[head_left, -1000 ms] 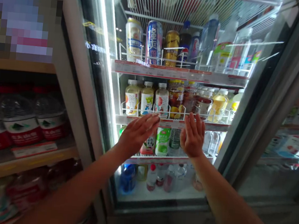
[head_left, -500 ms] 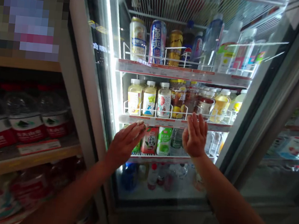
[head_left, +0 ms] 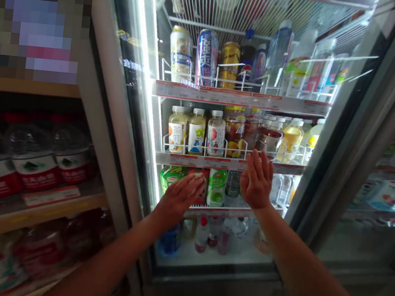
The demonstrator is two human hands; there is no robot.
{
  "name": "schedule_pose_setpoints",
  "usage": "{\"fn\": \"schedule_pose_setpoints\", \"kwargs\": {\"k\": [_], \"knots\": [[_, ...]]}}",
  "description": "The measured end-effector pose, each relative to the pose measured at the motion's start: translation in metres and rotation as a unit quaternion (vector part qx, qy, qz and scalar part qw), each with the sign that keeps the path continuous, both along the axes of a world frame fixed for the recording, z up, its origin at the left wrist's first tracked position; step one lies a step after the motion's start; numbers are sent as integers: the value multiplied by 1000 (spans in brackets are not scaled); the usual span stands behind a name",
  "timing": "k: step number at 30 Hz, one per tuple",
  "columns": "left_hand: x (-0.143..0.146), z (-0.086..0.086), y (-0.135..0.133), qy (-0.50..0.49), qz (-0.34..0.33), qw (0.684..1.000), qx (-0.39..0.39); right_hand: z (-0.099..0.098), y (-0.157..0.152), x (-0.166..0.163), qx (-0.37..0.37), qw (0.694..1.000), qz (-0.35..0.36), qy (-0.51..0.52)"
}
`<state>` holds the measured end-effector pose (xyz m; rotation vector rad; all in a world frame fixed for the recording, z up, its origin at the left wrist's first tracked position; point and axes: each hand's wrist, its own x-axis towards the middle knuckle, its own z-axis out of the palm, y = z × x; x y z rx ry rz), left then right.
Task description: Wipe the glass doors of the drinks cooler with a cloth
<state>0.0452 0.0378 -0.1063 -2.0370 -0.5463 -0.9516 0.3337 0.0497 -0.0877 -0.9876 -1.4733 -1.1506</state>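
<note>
My left hand (head_left: 181, 194) is held flat, fingers together and pointing up to the right, in front of a red carton-like drink pack (head_left: 200, 197) in the cooler. Something pale and thin (head_left: 199, 178) shows at its fingertips; what it is I cannot make out. My right hand (head_left: 257, 180) holds nothing, its fingers stretched upward and its palm toward the glass door of the drinks cooler (head_left: 186, 263). Whether either hand touches the glass I cannot tell. Behind the hands stand a green bottle (head_left: 216, 187) and a clear bottle (head_left: 232, 188).
Juice and tea bottles (head_left: 196, 131) line the middle shelf. Cans (head_left: 206, 58) and taller bottles (head_left: 279, 51) stand on the shelf above. At left, a wooden shelf (head_left: 73, 208) bears large water bottles (head_left: 34, 155). A metal door frame (head_left: 366, 136) runs up the right side.
My left hand has moved right and a little down, uncovering a green pack behind it and covering more of the red one. My right hand has stayed nearly in place.
</note>
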Motion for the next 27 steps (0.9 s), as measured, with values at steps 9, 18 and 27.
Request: {"fn": "schedule_pose_setpoints", "kwargs": {"k": [9, 18, 27], "knots": [[29, 15, 6, -49, -3, 999, -13, 0, 1, 0, -7, 1000, -8, 2], [69, 2, -9, -45, -83, 983, -159, -10, -20, -25, -42, 998, 45, 24], [41, 11, -10, -123, -185, 966, -130, -69, -37, -88, -144, 984, 84, -59]]}}
